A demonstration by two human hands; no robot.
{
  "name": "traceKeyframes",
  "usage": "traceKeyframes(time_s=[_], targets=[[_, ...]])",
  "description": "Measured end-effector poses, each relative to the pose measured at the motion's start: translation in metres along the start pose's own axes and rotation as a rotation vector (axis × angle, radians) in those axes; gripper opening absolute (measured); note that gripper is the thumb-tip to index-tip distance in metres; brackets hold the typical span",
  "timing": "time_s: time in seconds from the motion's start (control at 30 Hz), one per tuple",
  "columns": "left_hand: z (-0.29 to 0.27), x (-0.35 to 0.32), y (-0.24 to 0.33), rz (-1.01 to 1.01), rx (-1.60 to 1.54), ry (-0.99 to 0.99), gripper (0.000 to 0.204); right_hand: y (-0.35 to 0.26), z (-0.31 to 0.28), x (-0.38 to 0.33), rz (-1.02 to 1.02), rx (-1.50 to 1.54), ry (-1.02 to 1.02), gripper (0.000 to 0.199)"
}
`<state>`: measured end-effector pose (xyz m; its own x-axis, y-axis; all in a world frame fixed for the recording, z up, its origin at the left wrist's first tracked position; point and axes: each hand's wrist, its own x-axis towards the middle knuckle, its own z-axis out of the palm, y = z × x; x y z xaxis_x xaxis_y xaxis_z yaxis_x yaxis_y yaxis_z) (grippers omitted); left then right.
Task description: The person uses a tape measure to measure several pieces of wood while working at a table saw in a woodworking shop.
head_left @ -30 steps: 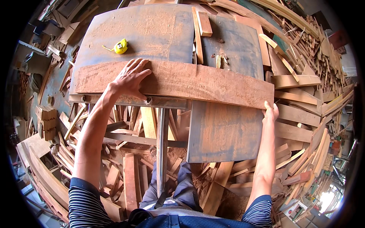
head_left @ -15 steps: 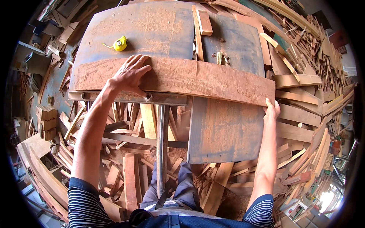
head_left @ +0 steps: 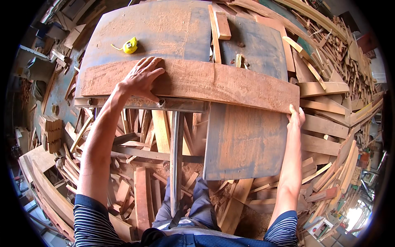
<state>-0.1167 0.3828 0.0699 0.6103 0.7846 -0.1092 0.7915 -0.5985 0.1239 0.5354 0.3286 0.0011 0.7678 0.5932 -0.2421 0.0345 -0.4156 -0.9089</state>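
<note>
Plank (head_left: 189,80) laid across tabletop (head_left: 156,31), apparently one piece, thin line (head_left: 214,74) partway across; we spread left hand (head_left: 142,80) flat atop, right hand (head_left: 295,117) grasping end corner.

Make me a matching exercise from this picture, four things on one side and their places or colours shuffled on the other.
Things:
1. Tape measure
2. Left hand
3. Right hand
4. Short wooden block

Places or colours:
A. At the right end of the reddish-brown plank
B. Beside a narrow wooden strip
C. Yellow, on the tabletop
D. Spread over the plank's left part

Pairs: 1-C, 2-D, 3-A, 4-B
</note>
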Motion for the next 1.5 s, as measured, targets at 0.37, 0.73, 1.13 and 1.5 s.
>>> traceKeyframes(time_s=[0.37,0.73,1.13,1.5], targets=[[-0.007,0.022,-0.016,0.003,0.004,-0.036,0.112,-0.011,0.025,0.004,0.000,0.034,0.041,0.080],[-0.016,0.056,-0.044,-0.054,0.059,-0.111,0.117,-0.005,0.039,0.018,0.005,0.054,-0.002,0.090],[-0.001,0.028,-0.024,-0.090,0.051,-0.131,0.120,-0.011,0.028,0.007,0.010,0.257,-0.087,0.064],[0.000,-0.058,0.068,-0.051,-0.026,-0.106,0.103,0.078,-0.140,-0.072,0.237,0.362,-0.095,0.050]])
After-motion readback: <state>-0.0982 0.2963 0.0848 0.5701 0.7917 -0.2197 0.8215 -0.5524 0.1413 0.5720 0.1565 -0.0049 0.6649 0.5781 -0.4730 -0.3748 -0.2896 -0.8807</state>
